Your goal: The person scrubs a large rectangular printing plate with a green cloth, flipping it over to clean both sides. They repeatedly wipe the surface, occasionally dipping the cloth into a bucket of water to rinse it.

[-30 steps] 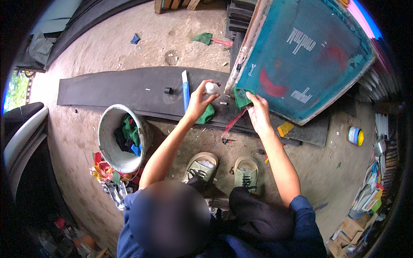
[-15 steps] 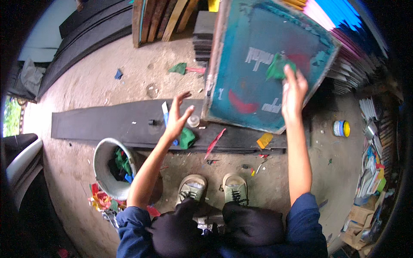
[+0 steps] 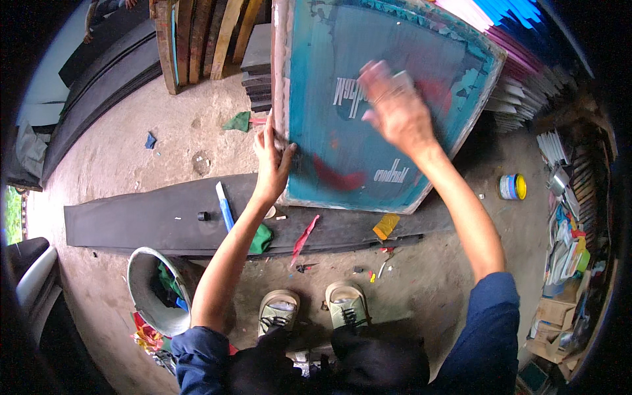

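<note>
Rectangular teal mesh screen (image 3: 355, 141): best kept still.
Left hand (image 3: 271, 161): grasping its left edge.
Right hand (image 3: 398, 110): over its face, any hold unclear; press evenly.

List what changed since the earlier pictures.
The left hand has let go of the small white bottle and moved forward, gripping the left edge of the teal framed screen. The right hand moved forward over the screen's middle; its green cloth no longer shows. The blue-handled knife and black cylindrical cap stayed on the long black sheet.
</note>
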Demonstrator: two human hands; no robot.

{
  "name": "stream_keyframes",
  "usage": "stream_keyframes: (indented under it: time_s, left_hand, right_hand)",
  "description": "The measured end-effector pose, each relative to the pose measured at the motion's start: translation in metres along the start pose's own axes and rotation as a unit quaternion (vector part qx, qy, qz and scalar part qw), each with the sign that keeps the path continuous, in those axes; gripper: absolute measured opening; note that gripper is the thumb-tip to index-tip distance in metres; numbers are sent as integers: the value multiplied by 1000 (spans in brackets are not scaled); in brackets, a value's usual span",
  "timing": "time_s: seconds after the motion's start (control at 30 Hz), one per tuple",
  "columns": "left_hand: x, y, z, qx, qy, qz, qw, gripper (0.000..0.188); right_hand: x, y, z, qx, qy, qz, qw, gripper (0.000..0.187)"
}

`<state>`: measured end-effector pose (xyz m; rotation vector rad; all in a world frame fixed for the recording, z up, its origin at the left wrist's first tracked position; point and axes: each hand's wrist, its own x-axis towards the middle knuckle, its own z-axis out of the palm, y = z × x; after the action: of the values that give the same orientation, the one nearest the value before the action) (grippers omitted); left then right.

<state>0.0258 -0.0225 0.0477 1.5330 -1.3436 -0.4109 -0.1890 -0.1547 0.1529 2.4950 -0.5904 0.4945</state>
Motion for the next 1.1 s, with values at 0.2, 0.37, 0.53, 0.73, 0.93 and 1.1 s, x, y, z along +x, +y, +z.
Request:
stream_keyframes:
  time_s: [0.2, 0.37, 0.53, 0.73, 0.93, 1.1]
  left_hand:
    - [2, 1, 1, -2, -5, 8, 1000, 71]
    - [1, 1, 5, -10, -1, -4, 1000, 72]
    - [2, 0, 6, 12, 10, 24, 1000, 71]
    - [2, -6, 6, -9, 22, 24, 999, 70]
    - [4, -7, 0, 8, 6, 26, 1000, 72]
    - [2, -6, -1, 14, -26, -15, 999, 72]
  right_hand:
    - [-12, -15, 15, 82, -16, -25, 996, 67]
    - [-28, -16, 15, 85, 28, 100, 991, 67]
    - [-29, 22, -2, -55, 16, 108, 993, 63]
    - [-26, 32, -7, -71, 16, 49, 996, 62]
    - [-21, 47, -14, 17, -22, -102, 994, 61]
    - [-27, 17, -7, 136, 8, 4, 991, 53]
